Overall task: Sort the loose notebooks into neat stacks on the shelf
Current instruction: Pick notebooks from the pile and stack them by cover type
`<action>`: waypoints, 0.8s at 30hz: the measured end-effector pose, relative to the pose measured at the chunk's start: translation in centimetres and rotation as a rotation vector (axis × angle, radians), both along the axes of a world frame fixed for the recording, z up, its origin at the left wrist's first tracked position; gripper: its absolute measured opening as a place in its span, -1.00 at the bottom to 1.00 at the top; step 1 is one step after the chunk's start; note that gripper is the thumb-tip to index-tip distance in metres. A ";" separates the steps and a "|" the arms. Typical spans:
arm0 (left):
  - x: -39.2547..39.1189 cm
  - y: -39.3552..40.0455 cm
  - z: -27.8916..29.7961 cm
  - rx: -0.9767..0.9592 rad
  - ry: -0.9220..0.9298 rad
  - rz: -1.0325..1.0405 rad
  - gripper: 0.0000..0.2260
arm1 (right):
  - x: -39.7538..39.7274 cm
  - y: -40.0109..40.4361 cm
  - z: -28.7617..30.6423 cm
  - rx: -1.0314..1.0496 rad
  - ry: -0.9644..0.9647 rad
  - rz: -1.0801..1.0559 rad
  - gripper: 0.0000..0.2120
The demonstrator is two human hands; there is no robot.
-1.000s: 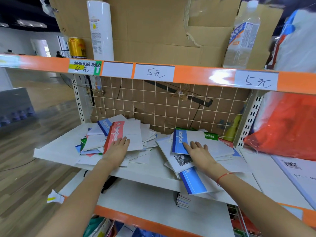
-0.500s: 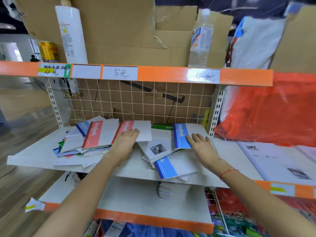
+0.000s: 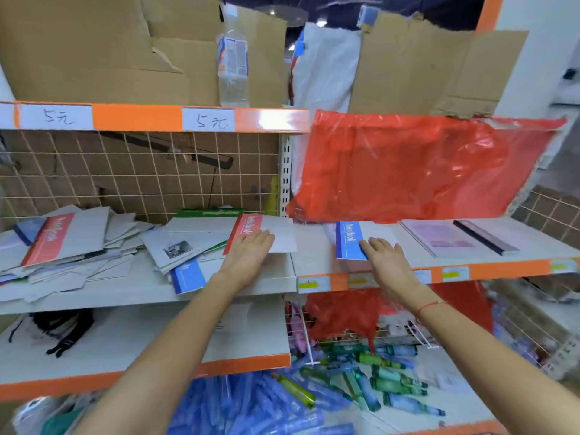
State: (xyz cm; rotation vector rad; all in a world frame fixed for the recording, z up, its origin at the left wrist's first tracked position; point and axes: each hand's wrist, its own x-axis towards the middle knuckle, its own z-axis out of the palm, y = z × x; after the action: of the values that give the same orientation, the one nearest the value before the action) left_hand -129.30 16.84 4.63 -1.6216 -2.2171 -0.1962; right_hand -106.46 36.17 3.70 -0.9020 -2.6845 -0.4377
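A: Head view, item one: red-spined notebook [image 3: 262,233], at the right end of the left shelf [image 3: 141,287]. Left hand [image 3: 248,252] flat on its cover, fingers straight, gripping nothing.

B: Purpose?

A: Likely sliding it clear of the loose pile [image 3: 72,246], which sprawls fanned and overlapping to the left.

B: Item two?

A: Blue-spined notebook [image 3: 348,238], on the neighbouring right shelf [image 3: 502,268], beside a bound book [image 3: 455,238]. Right hand [image 3: 384,255] pressing it, fingers extended, not curled round it.

B: Reason for separation?

A: Judged as sorting by colour, one stack base per hand. Most notebooks remain unsorted.
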 end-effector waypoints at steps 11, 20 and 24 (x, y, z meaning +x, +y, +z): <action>11.6 9.4 -0.3 -0.039 -0.005 -0.152 -0.38 | 14.6 5.1 -0.8 -0.067 -0.036 -0.197 -0.51; 15.5 18.2 -0.1 -0.025 0.000 -0.286 -0.41 | 20.3 10.7 -0.8 -0.069 0.046 -0.313 -0.46; 16.3 23.6 -0.2 -0.035 0.015 -0.312 -0.41 | 21.2 14.5 -1.2 -0.059 0.065 -0.312 -0.47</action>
State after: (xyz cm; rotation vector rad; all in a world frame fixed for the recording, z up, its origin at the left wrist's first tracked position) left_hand -112.99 40.49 4.39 -1.9752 -1.9555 -0.2291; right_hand -85.28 50.69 2.48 -1.3358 -2.5157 -0.3861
